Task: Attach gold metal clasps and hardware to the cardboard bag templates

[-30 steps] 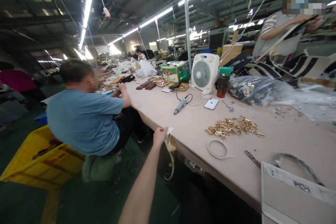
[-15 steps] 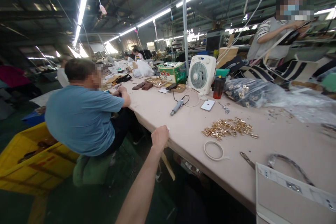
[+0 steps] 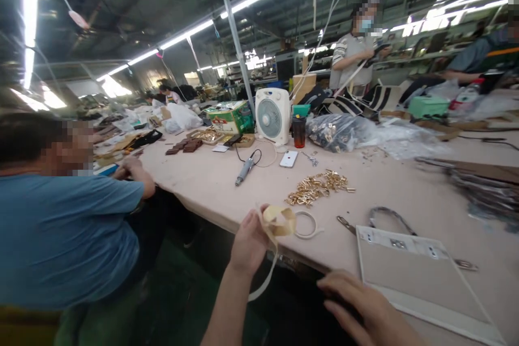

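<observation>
the left hand [image 3: 248, 243] is raised just off the near edge of the desk [image 3: 203, 184], its fingers pinched on a cream strip [image 3: 280, 220]; the strip curls into a loose loop above the thumb and its free end hangs down past the desk's near edge in front of the wrist. the right hand [image 3: 365, 308] lies low at the near edge, fingers loosely spread and pointing left, grasping nothing that shows, just beside the near left corner of a flat grey panel [image 3: 417, 275] that sits on the desk. a white ring of tape [image 3: 307, 225] lies on the desk right behind the looped strip, close to the near edge, with a scatter of brass fittings [image 3: 318, 188] further in toward the middle. beyond those, a phone [image 3: 288, 159] and a corded handheld tool [image 3: 245, 171] lie flat, and a small white fan [image 3: 272, 116] stands upright toward the far edge. at the desk's left side a person in a blue shirt [image 3: 60, 238] sits with both hands on the desk's edge, well apart from the strip
</observation>
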{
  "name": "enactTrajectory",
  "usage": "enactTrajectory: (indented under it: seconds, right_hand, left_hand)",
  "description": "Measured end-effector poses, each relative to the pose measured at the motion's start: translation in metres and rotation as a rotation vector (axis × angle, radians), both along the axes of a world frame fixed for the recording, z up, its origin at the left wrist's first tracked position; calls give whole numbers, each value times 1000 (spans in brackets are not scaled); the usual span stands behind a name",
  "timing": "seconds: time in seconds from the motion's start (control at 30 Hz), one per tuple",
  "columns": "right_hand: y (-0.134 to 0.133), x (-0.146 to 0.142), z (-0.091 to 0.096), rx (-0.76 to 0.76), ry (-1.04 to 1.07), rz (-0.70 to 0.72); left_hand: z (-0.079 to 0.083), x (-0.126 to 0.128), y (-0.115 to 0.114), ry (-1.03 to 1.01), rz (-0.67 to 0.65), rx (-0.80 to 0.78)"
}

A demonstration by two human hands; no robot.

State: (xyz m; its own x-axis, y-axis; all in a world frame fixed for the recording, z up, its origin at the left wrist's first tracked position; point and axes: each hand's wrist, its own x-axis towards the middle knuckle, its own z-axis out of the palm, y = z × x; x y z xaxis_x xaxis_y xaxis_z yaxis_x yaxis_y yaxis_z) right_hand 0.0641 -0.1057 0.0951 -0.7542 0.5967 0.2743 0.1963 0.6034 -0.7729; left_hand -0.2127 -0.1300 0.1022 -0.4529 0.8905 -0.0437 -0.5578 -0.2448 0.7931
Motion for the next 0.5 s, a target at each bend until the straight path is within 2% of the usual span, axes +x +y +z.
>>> enactTrajectory:
  seconds: [0.1,0.2,0.37,0.5]
  right_hand:
    - [11,-20,25,169,180,-123]
    - [17,-36,40,240,204,-198]
    - [20,-46,36,301,244,-138]
    - [13,-47,32,284,280,-71]
  left_hand:
    - [3,42,-3,-209,-144,1]
    - [2,73,-5,-346,-264,45]
    - [-6,96,-9,-442,-402,61]
    - [-13,100,-13,-435,-352,75]
